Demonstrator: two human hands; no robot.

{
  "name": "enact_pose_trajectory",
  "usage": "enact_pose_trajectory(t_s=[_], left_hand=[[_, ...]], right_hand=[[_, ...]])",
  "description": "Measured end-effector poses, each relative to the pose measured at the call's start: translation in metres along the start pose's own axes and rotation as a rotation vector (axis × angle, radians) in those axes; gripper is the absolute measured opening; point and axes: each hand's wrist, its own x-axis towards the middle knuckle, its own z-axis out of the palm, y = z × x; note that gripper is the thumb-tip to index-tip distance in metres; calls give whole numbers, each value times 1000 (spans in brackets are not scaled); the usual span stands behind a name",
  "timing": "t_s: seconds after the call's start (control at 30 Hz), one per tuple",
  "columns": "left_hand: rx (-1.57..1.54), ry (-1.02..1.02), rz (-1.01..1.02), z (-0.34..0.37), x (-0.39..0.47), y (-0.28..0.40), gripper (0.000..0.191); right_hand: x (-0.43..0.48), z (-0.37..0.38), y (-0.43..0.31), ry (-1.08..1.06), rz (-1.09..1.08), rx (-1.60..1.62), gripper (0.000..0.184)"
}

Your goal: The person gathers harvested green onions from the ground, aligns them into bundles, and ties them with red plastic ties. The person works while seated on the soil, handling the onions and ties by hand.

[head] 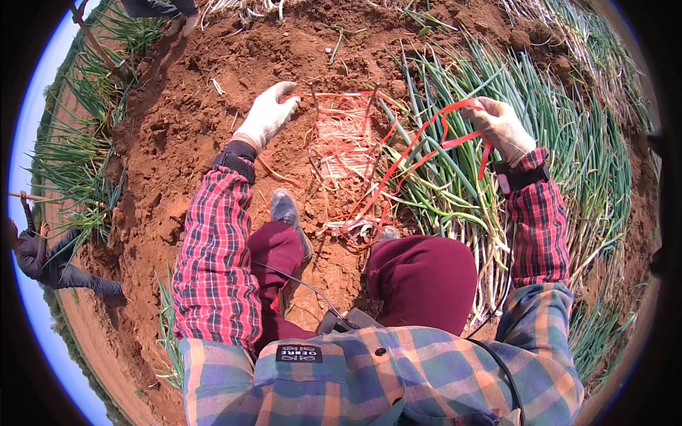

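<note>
My left hand (269, 114), in a white work glove, pinches a red plastic ribbon (341, 95) at its left end. That stretch runs level past two thin upright stakes (371, 98). Farther right, my right hand (498, 128), also gloved, grips loops of the same kind of ribbon, and a short tail hangs below it. Between my hands, a mat of pale red strips (343, 141) lies on the soil, with thin sticks along its sides. Loose ribbon curls down to a small tangle (362, 226) near my shoes.
Pulled spring onions (479, 186) lie in a thick row along the right, roots towards me. Reddish clods of soil (176, 128) cover the ground at left. Growing onions (77, 175) line the far left, where a person (48, 255) holds a pole. Another person's hand (190, 24) shows at top left.
</note>
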Motion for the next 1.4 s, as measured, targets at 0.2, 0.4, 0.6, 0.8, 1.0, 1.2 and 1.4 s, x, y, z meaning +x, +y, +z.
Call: enact_pose_trajectory(t_s=[0.2, 0.4, 0.6, 0.8, 1.0, 1.2, 1.4], left_hand=[[-460, -714, 429, 88, -117, 144, 62], [23, -714, 158, 51, -174, 143, 35], [62, -559, -61, -47, -213, 77, 31], [4, -416, -169, -98, -230, 34, 22], [86, -470, -190, -95, -229, 25, 23], [589, -421, -360, -74, -211, -21, 22], [794, -515, -400, -37, -195, -105, 50]], right_hand=[[-86, 53, -112, -311, -209, 75, 43], [-139, 9, -145, -149, -296, 319, 31], [-160, -91, -89, -140, -342, 854, 26], [-159, -131, 0, 367, -70, 628, 31], [-158, -118, 46, 422, 171, -149, 48], [-152, -75, 76, 232, 305, -162, 43], [-152, 22, 162, 29, 446, 8, 29]])
